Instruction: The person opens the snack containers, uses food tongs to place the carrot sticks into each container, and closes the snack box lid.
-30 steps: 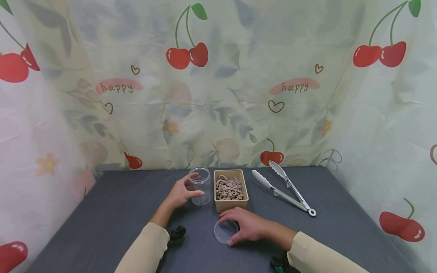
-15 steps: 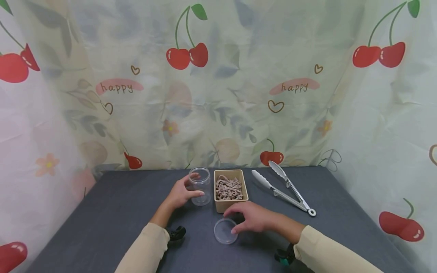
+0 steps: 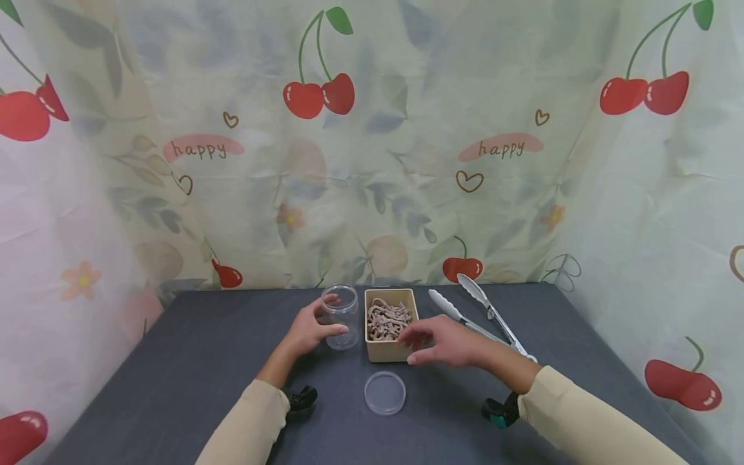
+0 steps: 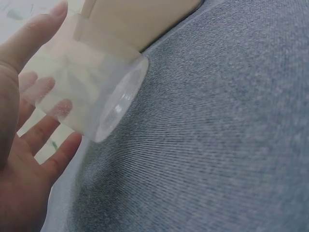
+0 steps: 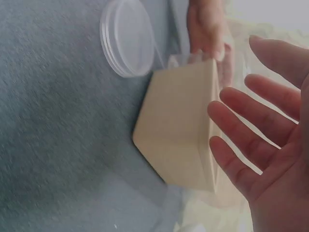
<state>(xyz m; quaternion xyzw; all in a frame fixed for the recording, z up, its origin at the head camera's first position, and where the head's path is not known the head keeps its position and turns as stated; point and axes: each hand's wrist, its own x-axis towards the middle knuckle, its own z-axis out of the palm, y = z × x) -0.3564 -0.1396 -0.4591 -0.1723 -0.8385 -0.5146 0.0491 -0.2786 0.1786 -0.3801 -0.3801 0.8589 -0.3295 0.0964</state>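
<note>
My left hand (image 3: 305,329) holds an upright, lidless clear plastic jar (image 3: 344,338), thumb on the near side and fingers behind it. In the left wrist view the fingers show through the jar wall (image 4: 91,82). Just right of the jar stands a beige rectangular box (image 3: 388,352) filled with tangled greyish-brown strands (image 3: 388,320). My right hand (image 3: 450,341) hovers at the box's near right corner, fingers spread and holding nothing, as the right wrist view shows. A round clear lid (image 3: 385,394) lies flat on the table in front of the box.
Metal tongs (image 3: 476,292) lie spread on the table at the right, their handle end partly hidden by my right forearm. The dark grey tabletop (image 3: 192,374) ends at a cherry-printed curtain (image 3: 372,213), which also hangs on both sides.
My right hand has let go of the lid and moved up and right, away from it, to the box's corner. The lid stays on the table. My left hand and the jar have not moved.
</note>
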